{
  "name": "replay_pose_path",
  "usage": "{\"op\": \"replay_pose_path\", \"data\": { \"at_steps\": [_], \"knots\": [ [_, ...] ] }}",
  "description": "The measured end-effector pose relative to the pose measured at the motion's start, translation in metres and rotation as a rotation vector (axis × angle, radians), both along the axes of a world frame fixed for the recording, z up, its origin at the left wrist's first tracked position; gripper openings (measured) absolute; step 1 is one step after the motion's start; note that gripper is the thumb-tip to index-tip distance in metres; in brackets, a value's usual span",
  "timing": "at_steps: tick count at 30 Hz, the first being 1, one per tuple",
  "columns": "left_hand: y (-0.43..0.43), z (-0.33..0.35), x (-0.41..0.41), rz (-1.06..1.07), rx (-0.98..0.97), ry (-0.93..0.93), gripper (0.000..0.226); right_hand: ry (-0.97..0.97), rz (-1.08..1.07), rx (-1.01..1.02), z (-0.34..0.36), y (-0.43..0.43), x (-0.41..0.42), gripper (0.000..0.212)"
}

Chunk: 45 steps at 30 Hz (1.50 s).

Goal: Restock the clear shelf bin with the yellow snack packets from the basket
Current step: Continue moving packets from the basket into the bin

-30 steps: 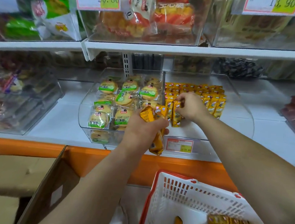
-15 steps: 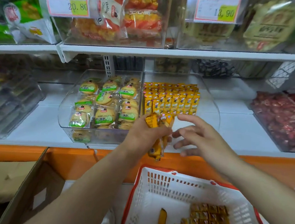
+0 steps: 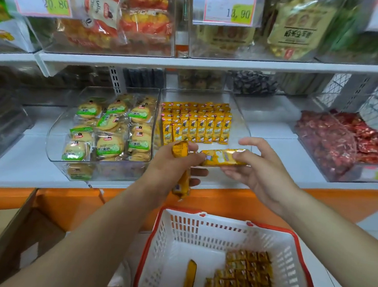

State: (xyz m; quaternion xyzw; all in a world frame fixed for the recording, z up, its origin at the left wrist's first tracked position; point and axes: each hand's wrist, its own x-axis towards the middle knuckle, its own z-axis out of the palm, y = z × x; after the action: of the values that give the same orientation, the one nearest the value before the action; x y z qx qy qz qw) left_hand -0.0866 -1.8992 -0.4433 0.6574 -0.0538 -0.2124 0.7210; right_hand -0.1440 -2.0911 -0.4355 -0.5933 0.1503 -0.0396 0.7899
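Since the frame half a second earlier, the right hand (image 3: 260, 171) had gone from reaching empty and spread to holding one yellow snack packet (image 3: 223, 157). Its thumb and fingers (image 3: 254, 143) pinched the packet's right end and held it level, while the other end still touched the left hand (image 3: 172, 164). The left hand's fingers (image 3: 198, 172) were curled round a bundle of packets (image 3: 182, 186), which stuck out above and below the fist, in front of the shelf edge and above the basket (image 3: 222, 220).

The clear shelf bin (image 3: 242, 115) held upright rows of packets (image 3: 196, 123) filling its back left part. Its front and right floor were bare. More packets (image 3: 245, 277) lay stacked in the basket's right corner, with one loose packet (image 3: 190, 277) beside them.

So the handover looked nearly done. The likely next step was to draw the single packet free, turn it upright and stand it at the front of the rows. Much stock remained in the hand and the basket, so the restocking seemed well short of finished. The slick wrappers could slip from the left hand's grip.
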Motion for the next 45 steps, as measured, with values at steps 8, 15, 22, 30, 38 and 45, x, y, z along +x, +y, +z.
{"op": "replay_pose_path", "data": {
  "at_steps": [8,15,22,30,38,45],
  "knots": [
    [-0.001,-0.001,0.005,0.059,0.030,-0.056,0.027,0.046,0.225,-0.293,-0.010,0.019,0.002,0.028],
    [0.026,-0.001,0.024,0.060,0.086,-0.015,0.026,-0.074,0.274,-0.516,-0.001,0.013,0.051,0.057],
    [0.056,-0.013,0.036,0.056,0.184,-0.078,0.042,-0.105,0.072,-0.812,-0.026,0.018,0.149,0.053],
    [0.076,-0.016,0.040,0.068,0.272,-0.098,0.038,-0.045,0.048,-1.148,-0.071,0.036,0.216,0.044],
    [0.070,-0.009,0.040,0.132,0.281,-0.089,0.044,0.040,-0.033,-1.150,-0.068,0.033,0.214,0.053],
    [0.059,-0.004,0.032,0.073,0.292,-0.116,0.050,-0.083,0.092,-0.728,-0.012,0.034,0.098,0.017]
  ]
}}
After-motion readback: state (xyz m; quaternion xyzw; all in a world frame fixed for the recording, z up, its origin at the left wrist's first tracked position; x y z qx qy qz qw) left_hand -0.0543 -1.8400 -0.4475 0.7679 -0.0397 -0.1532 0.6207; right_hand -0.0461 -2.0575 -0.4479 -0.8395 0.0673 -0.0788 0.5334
